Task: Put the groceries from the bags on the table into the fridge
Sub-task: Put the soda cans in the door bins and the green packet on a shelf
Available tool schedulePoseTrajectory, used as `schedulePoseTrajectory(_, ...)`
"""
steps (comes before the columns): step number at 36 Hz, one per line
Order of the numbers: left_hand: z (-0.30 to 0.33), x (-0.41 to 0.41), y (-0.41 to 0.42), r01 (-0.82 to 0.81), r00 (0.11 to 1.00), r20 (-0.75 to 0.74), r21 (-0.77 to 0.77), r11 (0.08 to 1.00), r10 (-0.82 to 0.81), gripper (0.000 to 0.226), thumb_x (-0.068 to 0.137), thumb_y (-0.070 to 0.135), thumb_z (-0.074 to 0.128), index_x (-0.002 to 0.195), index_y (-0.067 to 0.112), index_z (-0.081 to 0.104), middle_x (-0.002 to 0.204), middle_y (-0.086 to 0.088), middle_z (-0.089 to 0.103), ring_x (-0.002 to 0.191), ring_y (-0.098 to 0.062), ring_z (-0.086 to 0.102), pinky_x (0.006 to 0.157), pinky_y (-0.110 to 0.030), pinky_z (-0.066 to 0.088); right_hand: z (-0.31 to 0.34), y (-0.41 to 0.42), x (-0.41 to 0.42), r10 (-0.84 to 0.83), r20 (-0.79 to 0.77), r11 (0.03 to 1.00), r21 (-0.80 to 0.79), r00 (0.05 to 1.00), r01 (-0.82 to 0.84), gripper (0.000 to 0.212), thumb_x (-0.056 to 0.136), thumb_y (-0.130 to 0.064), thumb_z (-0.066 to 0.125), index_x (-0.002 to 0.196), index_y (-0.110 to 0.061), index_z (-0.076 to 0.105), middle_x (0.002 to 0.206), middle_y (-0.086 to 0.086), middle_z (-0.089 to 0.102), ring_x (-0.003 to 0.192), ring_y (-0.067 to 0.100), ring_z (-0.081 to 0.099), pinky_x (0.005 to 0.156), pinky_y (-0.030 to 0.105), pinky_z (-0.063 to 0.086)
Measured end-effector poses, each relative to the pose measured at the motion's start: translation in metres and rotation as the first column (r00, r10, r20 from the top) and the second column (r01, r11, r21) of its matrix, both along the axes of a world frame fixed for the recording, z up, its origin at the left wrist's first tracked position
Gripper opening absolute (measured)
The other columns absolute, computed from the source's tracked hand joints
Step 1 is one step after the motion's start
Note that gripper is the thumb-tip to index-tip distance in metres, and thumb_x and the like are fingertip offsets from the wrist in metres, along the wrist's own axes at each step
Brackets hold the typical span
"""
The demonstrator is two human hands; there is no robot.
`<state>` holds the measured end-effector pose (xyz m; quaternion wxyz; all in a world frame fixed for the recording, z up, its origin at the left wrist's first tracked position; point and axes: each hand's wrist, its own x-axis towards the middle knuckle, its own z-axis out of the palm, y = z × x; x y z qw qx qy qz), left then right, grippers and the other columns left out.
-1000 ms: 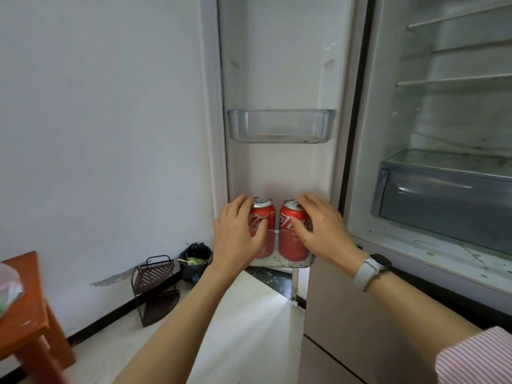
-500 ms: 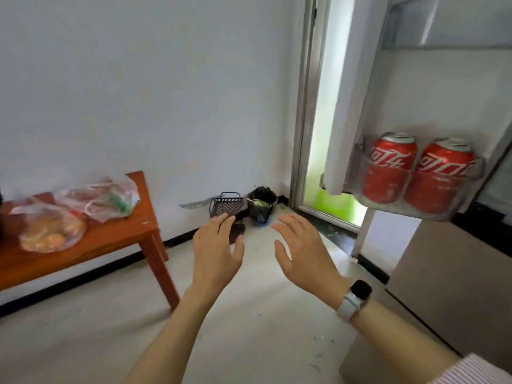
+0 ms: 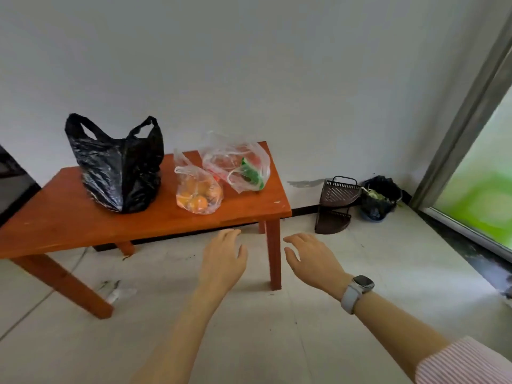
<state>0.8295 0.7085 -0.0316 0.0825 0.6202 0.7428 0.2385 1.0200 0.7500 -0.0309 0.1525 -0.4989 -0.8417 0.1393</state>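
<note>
Reaching forward over the pale tiled floor, the left hand [image 3: 221, 261] and the right hand [image 3: 314, 261] hang side by side with relaxed, slightly bent fingers, holding nothing. Both are near the front edge of the table [image 3: 69, 225] and do not touch it. The right wrist carries a smartwatch [image 3: 357, 291] with a light matte strap, and a sleeve [image 3: 465, 364] of thin pink stripes shows at the near right corner.

The table is low, of smooth reddish-orange wood with square legs. Three bags stand on it. At the left is a black bag [image 3: 119, 167], crinkled and glossy, its two handle loops standing up. In the middle is a clear thin bag of oranges [image 3: 198, 195], round and bright. Just to its right, touching it, lies another clear bag [image 3: 238, 164] with red and green packages inside, too blurred to name.

Far right, by the white wall, stands a dark slotted corner rack [image 3: 336, 206], and beside it a small bin [image 3: 379, 196] lined with black plastic.
</note>
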Motion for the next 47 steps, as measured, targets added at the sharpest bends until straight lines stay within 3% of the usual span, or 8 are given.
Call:
schedulePoseTrajectory(12,-0.033,-0.092,0.123,-0.123,0.987,0.093,-0.09,0.988,0.131,0.036,0.094,0.024,0.05,0.129,0.016,0.05,0.135,-0.001,0.049,0.124,-0.015,0.046,0.103,-0.029,0.038,-0.041,0.171,-0.101,0.073,-0.074,0.986,-0.145,0.995,-0.083,0.035,0.095,-0.023,0.039,0.126,-0.012,0.051,0.125,0.007,0.053,0.115,0.026,0.05,0.093,0.03,0.039)
schedulePoseTrajectory(16,-0.035,-0.121,0.202,-0.102,0.993,0.055,-0.08,0.992,0.107,0.03,0.093,0.024,0.05,0.121,0.016,0.056,0.119,-0.002,0.059,0.108,-0.015,0.056,0.089,-0.023,0.043,-0.044,0.252,-0.13,0.066,-0.107,0.982,-0.169,0.992,-0.084,0.037,0.094,-0.02,0.04,0.129,-0.014,0.048,0.129,0.007,0.051,0.112,0.026,0.053,0.092,0.031,0.04)
schedulePoseTrajectory(23,-0.024,-0.147,0.33,-0.031,0.997,-0.07,-0.079,0.996,0.026,0.034,0.094,0.025,0.044,0.126,0.019,0.052,0.128,0.002,0.054,0.117,-0.013,0.05,0.101,-0.027,0.038,-0.047,0.381,-0.165,0.098,-0.111,0.992,-0.067,0.989,-0.106,0.032,0.095,-0.021,0.039,0.123,-0.011,0.052,0.127,0.006,0.052,0.099,0.026,0.06,0.076,0.032,0.049)
schedulePoseTrajectory(26,-0.031,-0.155,0.369,0.048,0.989,-0.133,-0.087,0.995,-0.059,0.039,0.097,0.026,0.041,0.135,0.018,0.045,0.138,0.003,0.047,0.127,-0.011,0.041,0.106,-0.024,0.03,-0.06,0.42,-0.174,0.189,0.005,0.979,-0.082,0.982,-0.188,0.04,0.096,-0.026,0.035,0.134,-0.016,0.043,0.145,0.002,0.037,0.12,0.025,0.05,0.093,0.035,0.047)
schedulePoseTrajectory(30,-0.041,-0.166,0.421,0.221,0.919,-0.302,-0.142,0.965,-0.255,0.046,0.098,0.024,0.035,0.144,0.018,0.031,0.147,0.001,0.036,0.136,-0.013,0.029,0.114,-0.031,0.021,-0.074,0.459,-0.177,0.348,0.247,0.929,-0.219,0.905,-0.297,0.049,0.098,-0.032,0.028,0.145,-0.018,0.023,0.152,0.004,0.028,0.137,0.024,0.029,0.113,0.038,0.022)
schedulePoseTrajectory(36,-0.06,-0.187,0.505,0.368,0.701,-0.513,-0.336,0.867,-0.496,0.058,0.098,0.029,0.034,0.149,0.029,0.006,0.158,0.001,0.005,0.145,-0.025,-0.001,0.114,-0.054,0.003,-0.093,0.496,-0.159,0.026,0.328,0.984,-0.175,0.944,0.034,0.05,0.098,-0.04,0.025,0.142,-0.017,0.021,0.132,0.01,0.05,0.116,0.03,0.052,0.095,0.043,0.039)
schedulePoseTrajectory(42,-0.101,-0.209,0.578,0.454,0.588,-0.513,-0.431,0.78,-0.626,0.062,0.099,0.04,0.032,0.145,0.037,-0.009,0.158,0.002,-0.007,0.145,-0.028,-0.004,0.112,-0.056,-0.005,-0.106,0.517,-0.152,-0.169,0.226,0.935,-0.271,0.959,0.229,0.07,0.091,-0.048,0.038,0.146,-0.023,0.002,0.149,0.007,0.025,0.115,0.031,0.052,0.094,0.043,0.039)
schedulePoseTrajectory(47,-0.132,-0.214,0.631,0.45,0.602,-0.43,-0.513,0.731,-0.673,0.05,0.099,0.046,0.011,0.142,0.038,-0.014,0.157,0.004,-0.008,0.145,-0.025,-0.007,0.111,-0.06,-0.009,-0.127,0.541,-0.16,-0.171,0.222,0.855,-0.451,0.96,0.256,0.069,0.09,-0.035,0.047,0.145,-0.03,0.005,0.149,0.002,0.016,0.119,0.03,0.046,0.098,0.04,0.038)
